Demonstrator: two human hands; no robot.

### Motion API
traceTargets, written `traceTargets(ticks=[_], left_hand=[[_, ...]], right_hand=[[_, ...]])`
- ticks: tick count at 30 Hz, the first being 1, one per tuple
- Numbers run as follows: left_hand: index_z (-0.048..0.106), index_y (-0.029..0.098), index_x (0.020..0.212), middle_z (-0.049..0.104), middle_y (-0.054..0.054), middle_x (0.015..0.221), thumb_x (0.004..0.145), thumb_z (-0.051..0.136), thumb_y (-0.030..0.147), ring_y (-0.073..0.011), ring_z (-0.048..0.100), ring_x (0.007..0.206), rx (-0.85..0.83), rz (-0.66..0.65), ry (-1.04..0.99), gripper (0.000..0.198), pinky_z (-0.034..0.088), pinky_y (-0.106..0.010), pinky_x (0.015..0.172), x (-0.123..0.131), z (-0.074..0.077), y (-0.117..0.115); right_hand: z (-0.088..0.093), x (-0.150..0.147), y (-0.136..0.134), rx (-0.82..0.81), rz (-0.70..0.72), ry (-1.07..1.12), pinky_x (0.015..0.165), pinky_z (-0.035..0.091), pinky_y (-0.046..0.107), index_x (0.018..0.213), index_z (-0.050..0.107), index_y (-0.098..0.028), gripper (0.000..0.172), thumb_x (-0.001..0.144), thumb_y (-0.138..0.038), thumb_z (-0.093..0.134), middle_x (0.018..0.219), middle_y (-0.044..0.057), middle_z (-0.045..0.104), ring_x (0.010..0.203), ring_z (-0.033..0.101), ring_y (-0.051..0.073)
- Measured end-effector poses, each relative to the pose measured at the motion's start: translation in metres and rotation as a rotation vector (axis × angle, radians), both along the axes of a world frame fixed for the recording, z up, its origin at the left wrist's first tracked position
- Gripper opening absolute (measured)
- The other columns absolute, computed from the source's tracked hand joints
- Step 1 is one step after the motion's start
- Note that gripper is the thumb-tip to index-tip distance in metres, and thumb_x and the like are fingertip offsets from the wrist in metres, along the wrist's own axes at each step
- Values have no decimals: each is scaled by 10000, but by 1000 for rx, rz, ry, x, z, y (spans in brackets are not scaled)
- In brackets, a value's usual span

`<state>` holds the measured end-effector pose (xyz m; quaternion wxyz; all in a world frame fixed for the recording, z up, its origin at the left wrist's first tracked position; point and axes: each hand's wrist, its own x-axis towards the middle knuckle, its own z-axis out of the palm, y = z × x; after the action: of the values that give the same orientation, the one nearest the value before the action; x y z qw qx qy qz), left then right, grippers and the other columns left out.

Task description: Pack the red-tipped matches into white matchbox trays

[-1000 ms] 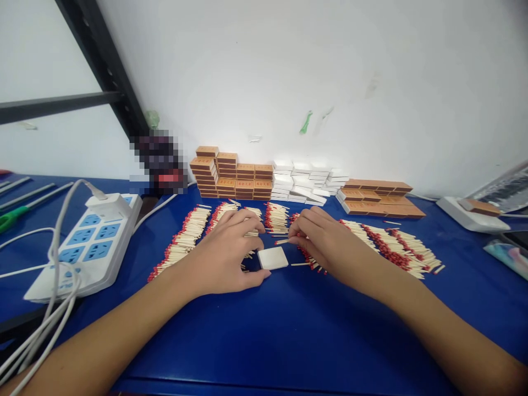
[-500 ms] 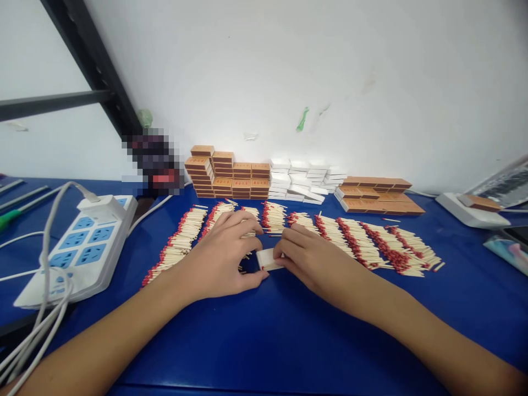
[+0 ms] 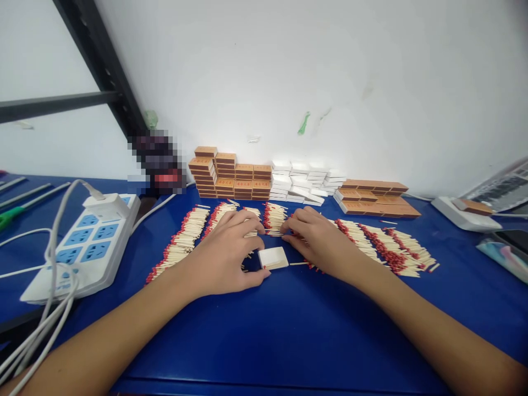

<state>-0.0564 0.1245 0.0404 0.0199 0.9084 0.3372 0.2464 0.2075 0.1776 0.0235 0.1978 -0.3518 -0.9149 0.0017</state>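
Observation:
A small white tray (image 3: 274, 257) lies on the blue table with a red-headed match along its near side. My left hand (image 3: 231, 253) curves around the tray's left end, thumb at the near corner and fingers behind, apart from one another. My right hand (image 3: 315, 236) is beyond the tray's right end, over the matches, its fingers bent; whether they pinch a match is hidden. Matches (image 3: 192, 228) with red heads lie in several rows behind and beside both hands. One loose match (image 3: 299, 263) lies just right of the tray.
Brown matchboxes (image 3: 243, 187) are stacked along the wall, beside piled white trays (image 3: 282, 184) and more brown boxes (image 3: 377, 206). A white power strip (image 3: 113, 256) with cables lies left. Another white strip (image 3: 466, 214) and a plastic packet (image 3: 505, 256) lie right.
My right hand has left the tray and moved right and slightly back, to the matches. The tray's inside now shows more. My left hand stays at its left end. The view has shifted slightly.

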Motion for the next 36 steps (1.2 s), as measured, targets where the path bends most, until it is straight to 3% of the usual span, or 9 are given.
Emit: traceTargets(ticks=[6,16,21,30,36], left_hand=[[716,187,923,718,-95,1217,886,822,389,-324,597,1308,3,2,7,231,425,-530,1154,0,0,-1],[718,190,938,722,-94,1206,884,831,397,-323,600,1296,12,0,7,242,428,-538,1156,0,1,1],[707,196,930,723,-87,1216,880,832,399,-323,595,1305,4,1,13,243,424,-542,1153,-1,0,1],[710,197,937,726,-94,1219,871,840,392,-332,598,1315,5,1,6,243,429,-537,1150,0,0,1],[706,195,928,725,-93,1209,882,829,388,-328,600,1303,-14,3,5,234,434,-543,1152,1,2,0]], right_hand=[[-1,0,1,4,-3,-27,805,479,381,902,669,-180,162,1054,-178,614,951,97,665,928,572,257],[9,-5,-6,-31,-66,-159,832,480,398,890,655,-172,190,1067,-237,630,972,106,681,924,599,258],[15,-3,-13,-24,-29,-207,786,460,382,835,632,-184,225,1056,-155,595,941,98,682,882,573,250],[11,-6,-13,15,-42,-195,801,434,376,890,622,-183,194,1073,-166,559,1007,118,696,905,558,249],[7,-7,-12,36,-22,-135,803,425,385,1021,643,-184,62,1060,-180,596,1028,112,698,944,549,272]])
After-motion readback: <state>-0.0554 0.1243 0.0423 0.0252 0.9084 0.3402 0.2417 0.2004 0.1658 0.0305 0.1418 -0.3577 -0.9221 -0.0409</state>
